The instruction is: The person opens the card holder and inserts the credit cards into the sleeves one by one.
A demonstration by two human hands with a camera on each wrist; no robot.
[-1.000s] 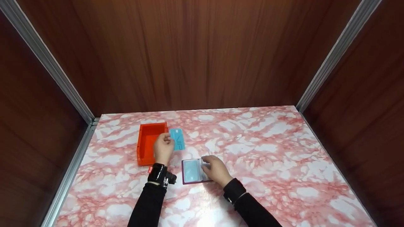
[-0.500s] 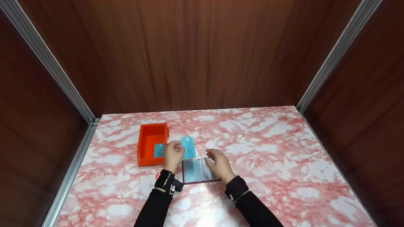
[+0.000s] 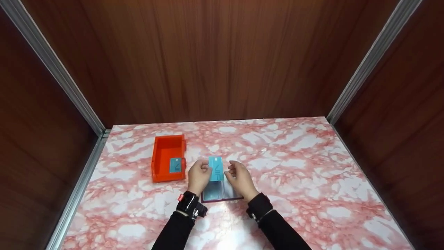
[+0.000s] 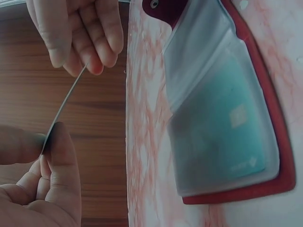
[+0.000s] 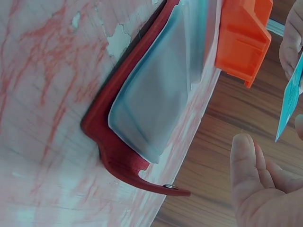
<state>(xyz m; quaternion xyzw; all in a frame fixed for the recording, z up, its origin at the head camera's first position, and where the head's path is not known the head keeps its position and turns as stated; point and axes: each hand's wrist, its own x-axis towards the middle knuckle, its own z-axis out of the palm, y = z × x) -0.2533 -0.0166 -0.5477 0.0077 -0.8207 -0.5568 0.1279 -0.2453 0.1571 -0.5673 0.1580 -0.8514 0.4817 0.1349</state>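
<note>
My left hand (image 3: pixel 199 177) pinches a light blue VIP card (image 3: pixel 215 169) between thumb and fingers, raised over the card holder. In the left wrist view the card (image 4: pixel 66 101) is seen nearly edge-on. My right hand (image 3: pixel 243 180) hovers at the card's right side with loosely bent fingers; the right wrist view shows a gap between its fingers (image 5: pixel 244 156) and the card. Beneath both hands the dark red card holder (image 3: pixel 222 200) lies spread on the table. A blue card (image 4: pixel 222 127) shows through its clear left sleeve. The right-hand sleeve (image 5: pixel 151 104) looks pale and clear.
Left of the hands stands an orange bin (image 3: pixel 161 158), with another blue VIP card (image 3: pixel 175 165) inside at its right side. The table (image 3: pixel 295 180) has a red and white marbled top. Brown wood-grain panels (image 3: pixel 222 62) enclose it at the back and sides.
My left hand has carried the VIP card rightward from beside the orange bin to over the card holder. My right hand has lifted from the sleeves and shifted slightly up toward the card.
</note>
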